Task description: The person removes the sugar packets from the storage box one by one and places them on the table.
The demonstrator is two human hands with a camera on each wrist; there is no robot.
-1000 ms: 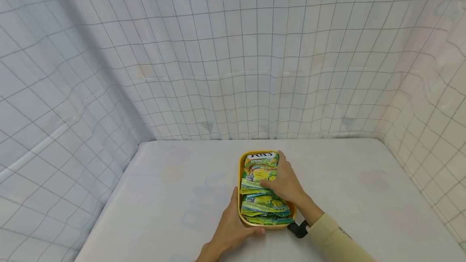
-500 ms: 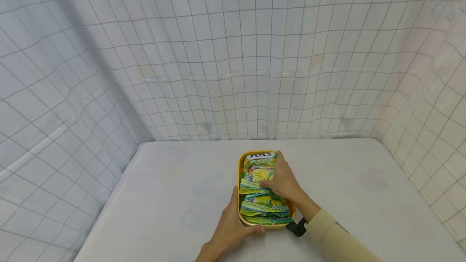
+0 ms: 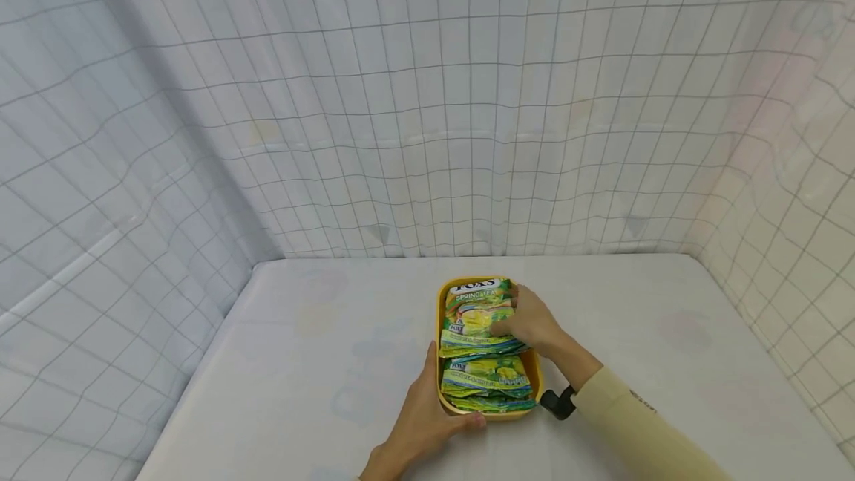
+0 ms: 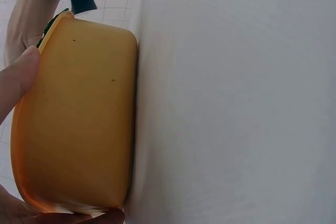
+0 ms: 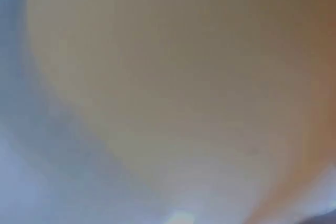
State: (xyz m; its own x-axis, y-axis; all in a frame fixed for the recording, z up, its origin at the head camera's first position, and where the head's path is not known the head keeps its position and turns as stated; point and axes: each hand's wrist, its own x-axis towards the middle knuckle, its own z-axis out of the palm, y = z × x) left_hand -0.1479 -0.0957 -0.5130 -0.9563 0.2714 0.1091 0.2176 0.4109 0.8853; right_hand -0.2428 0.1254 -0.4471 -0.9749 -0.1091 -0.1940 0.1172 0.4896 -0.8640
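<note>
One view alone, the head's, shows the right hand (image 3: 534,324) pinching a Fox's Spring Tea packet (image 3: 470,310); left hand (image 3: 424,410) grips yellow tub (image 4: 79,114).

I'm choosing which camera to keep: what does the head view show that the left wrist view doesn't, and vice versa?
Head only: printed fronts of the packets, in two groups, and the thumb of the right hand on the farther group.

Left wrist only: dark specks on the outer wall of the tub, and its lower edge against the table.

Both: the tub, left hand, pale sleeve, black device beside the right hand, table and grid curtain.
</note>
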